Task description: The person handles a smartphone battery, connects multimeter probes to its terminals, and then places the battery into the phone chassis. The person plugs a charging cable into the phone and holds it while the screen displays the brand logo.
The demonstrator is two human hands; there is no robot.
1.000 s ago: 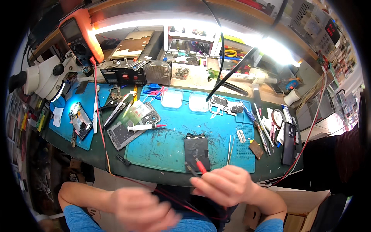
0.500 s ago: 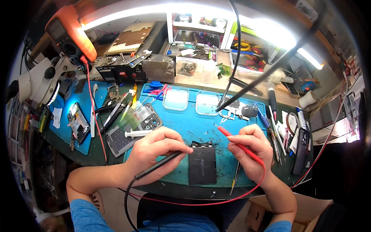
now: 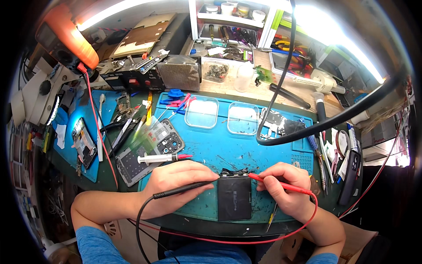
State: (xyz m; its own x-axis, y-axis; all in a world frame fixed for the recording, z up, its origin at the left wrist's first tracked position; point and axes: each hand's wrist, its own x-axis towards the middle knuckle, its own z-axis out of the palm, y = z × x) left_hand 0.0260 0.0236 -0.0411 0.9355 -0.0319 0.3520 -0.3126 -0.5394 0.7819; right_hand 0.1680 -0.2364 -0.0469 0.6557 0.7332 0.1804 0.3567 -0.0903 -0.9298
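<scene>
A black probe is gripped by the left hand and a red probe by the right hand, both at the top edge of a battery laid on a blue mat. A cluttered bench is lit by strip lamps.

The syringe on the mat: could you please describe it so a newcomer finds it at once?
Start at the blue mat. Above the left hand, the syringe lies flat across a phone back cover. It alone is a clear tube with a red tip.
</scene>
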